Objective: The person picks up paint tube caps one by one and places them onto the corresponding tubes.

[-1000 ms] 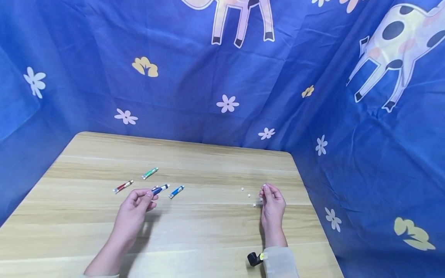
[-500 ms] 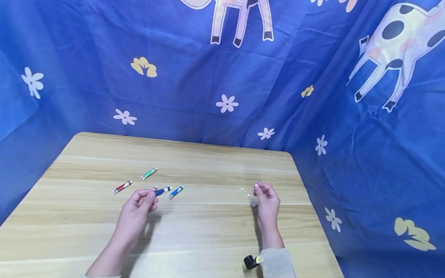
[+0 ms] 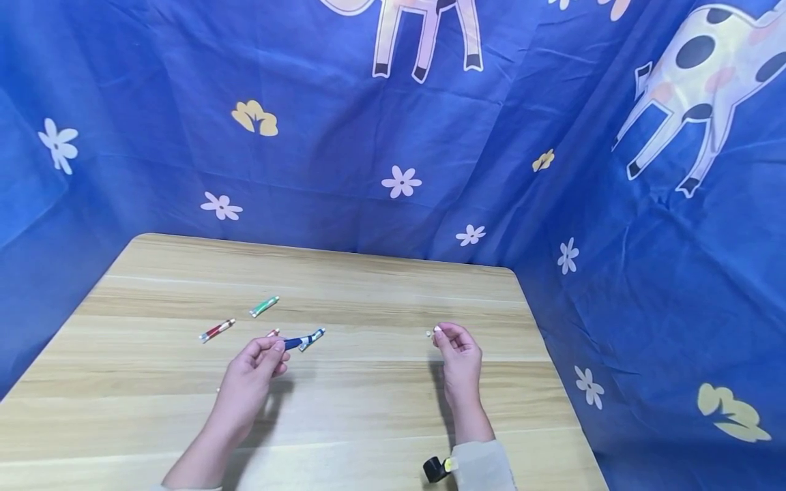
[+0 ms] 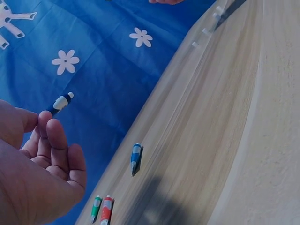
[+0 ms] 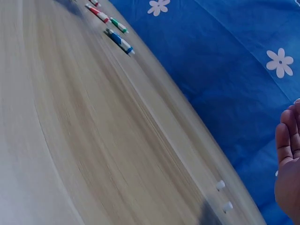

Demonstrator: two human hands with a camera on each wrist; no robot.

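Both hands up over the table, and here's the left hand with thumb and forefinger pinched on a dark blue paint tube, the other fingers loosely curled. The tube is held above the wood, nozzle end pointing right. Across on the right, the right hand pinches a tiny white cap at its fingertips, thumb and finger closed tight.

A wide run of wood separates the two hands! Just beyond the held tube lies the brighter blue paint tube, overlapped by it in the head view. The green paint tube sits farthest out, a good strip of tabletop between it and the far edge. The brown-red paint tube lies leftmost, well in from the left edge; another red tube peeks out behind the left hand.

Loose white caps lie by the right hand, and the right edge of the table leaves wood beyond that hand before the blue curtain.
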